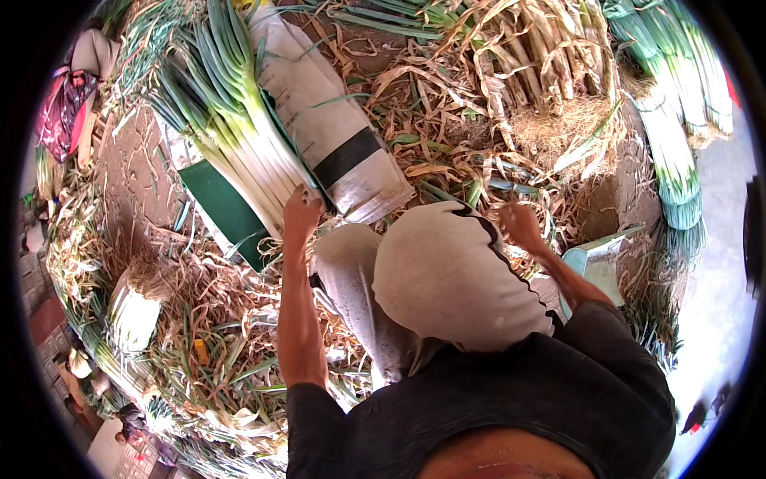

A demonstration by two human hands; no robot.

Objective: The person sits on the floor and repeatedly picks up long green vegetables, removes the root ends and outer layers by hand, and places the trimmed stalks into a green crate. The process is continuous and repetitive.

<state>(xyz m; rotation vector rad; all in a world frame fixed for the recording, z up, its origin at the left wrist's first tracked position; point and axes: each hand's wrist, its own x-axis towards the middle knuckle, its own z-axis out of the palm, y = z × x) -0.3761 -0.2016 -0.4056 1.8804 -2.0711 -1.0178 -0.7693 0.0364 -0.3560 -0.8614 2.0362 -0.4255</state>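
Observation:
My left hand rests at the root end of a pile of long green onions, with its fingers bent against the white stalks; whether it grips any is hidden. The onions lie on a green and white sheet, beside a folded whitish sack with a black band. On the other side of my knee, my right hand hangs over dry husks, its fingers curled. Whatever those fingers hold, if anything, does not show plainly.
Unpeeled onions with dry brown leaves lie ahead on the right. Tied onion bundles line the right edge. A root-ended bundle stands at left among dry husks. A pale green box-like object is near my right forearm. People sit far left.

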